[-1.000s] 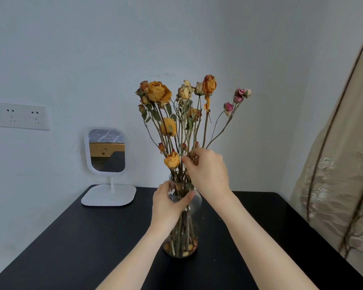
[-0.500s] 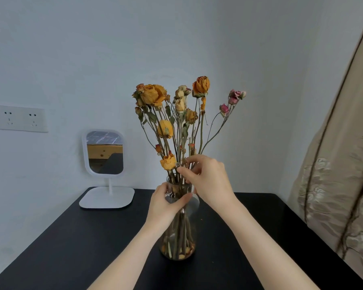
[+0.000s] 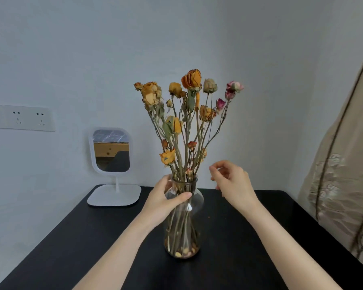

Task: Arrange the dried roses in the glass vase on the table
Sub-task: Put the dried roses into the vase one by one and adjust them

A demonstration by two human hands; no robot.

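gripping vase (image 3: 195, 203): left hand (image 3: 162, 203); right hand (image 3: 233, 183) hovers.

The left hand (image 3: 161, 204) hides part of the glass vase (image 3: 197, 203); the frame edge crops the curtain (image 3: 344, 181).

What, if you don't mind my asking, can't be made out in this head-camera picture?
Head view: the left hand hides the left side of the glass vase neck.
Head view: whether the right hand pinches anything; its curled fingertips show too small to tell.
Head view: the socket panel is cut off by the left edge, the curtain by the right.
Head view: the table front is cut off by the bottom edge.
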